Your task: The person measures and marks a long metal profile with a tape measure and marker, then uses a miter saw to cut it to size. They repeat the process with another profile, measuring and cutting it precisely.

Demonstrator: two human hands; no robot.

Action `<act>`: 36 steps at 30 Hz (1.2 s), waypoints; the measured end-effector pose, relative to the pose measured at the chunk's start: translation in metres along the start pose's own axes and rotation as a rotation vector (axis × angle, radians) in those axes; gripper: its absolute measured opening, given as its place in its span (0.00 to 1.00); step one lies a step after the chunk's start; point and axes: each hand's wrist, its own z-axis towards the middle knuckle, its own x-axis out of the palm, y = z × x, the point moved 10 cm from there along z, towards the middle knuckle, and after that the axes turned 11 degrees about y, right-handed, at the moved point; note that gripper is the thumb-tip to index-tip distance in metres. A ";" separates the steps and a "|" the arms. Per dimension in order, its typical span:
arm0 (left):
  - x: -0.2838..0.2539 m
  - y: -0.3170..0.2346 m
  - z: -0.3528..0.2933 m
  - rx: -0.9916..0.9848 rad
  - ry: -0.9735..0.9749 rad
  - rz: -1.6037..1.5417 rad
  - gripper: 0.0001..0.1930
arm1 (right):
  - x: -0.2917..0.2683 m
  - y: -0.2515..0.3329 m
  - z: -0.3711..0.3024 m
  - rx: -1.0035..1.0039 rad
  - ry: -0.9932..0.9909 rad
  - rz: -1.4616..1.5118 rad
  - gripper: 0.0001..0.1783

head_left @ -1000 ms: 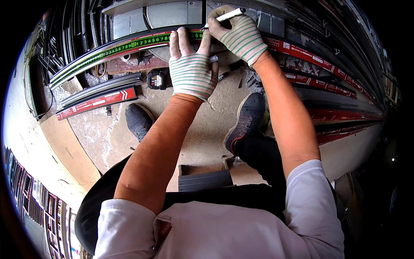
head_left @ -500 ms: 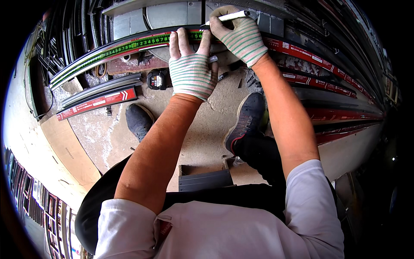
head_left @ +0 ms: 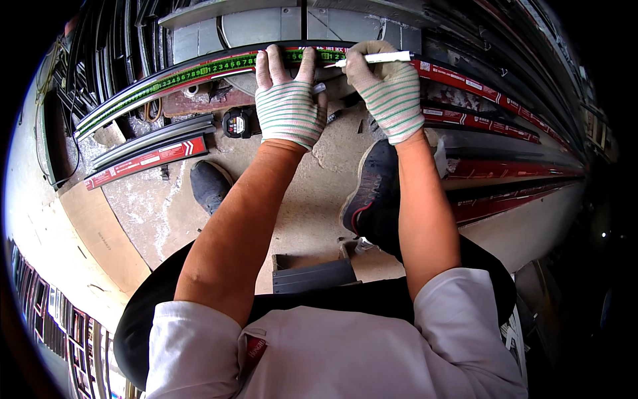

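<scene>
Nearest: the person's pale shirt [head_left: 319, 352] and dark trousers [head_left: 149, 316], knees apart
Floor: worn concrete [head_left: 302, 206], scuffed white at the left, with a grey block [head_left: 312, 276] between the knees and cardboard [head_left: 103, 233] to the left
Feet: left shoe [head_left: 211, 186] and right shoe [head_left: 372, 176] planted apart
Beyond the shoes: a short red-labelled profile [head_left: 146, 161] and a black tape-measure case [head_left: 236, 123] on the ground
Left hand [head_left: 289, 110]: gloved, fingers spread and laid flat over the tape; a short white cylinder [head_left: 319, 88] sits by the thumb, whether gripped cannot be told
Right hand [head_left: 389, 86]: gloved, pinching a white pen [head_left: 391, 58]
Tape and strip: green tape [head_left: 229, 65] lies lengthwise on a dark-edged strip [head_left: 193, 54], in front of both hands
Room: grey metal plates [head_left: 259, 26] behind; dark bars [head_left: 123, 46] stacked at left, long red-labelled profiles [head_left: 478, 120] at right
Long axis: tape and strip run left to right, bowed by the lens; the pen lies nearly level, tip leftward
Change: the pen tip has moved from the strip's upper edge to its lower edge; the right hand sits farther right, the left remains spread
</scene>
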 end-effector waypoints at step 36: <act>0.001 0.002 0.000 -0.009 0.040 0.040 0.43 | 0.009 -0.054 -0.054 0.155 -0.411 0.230 0.13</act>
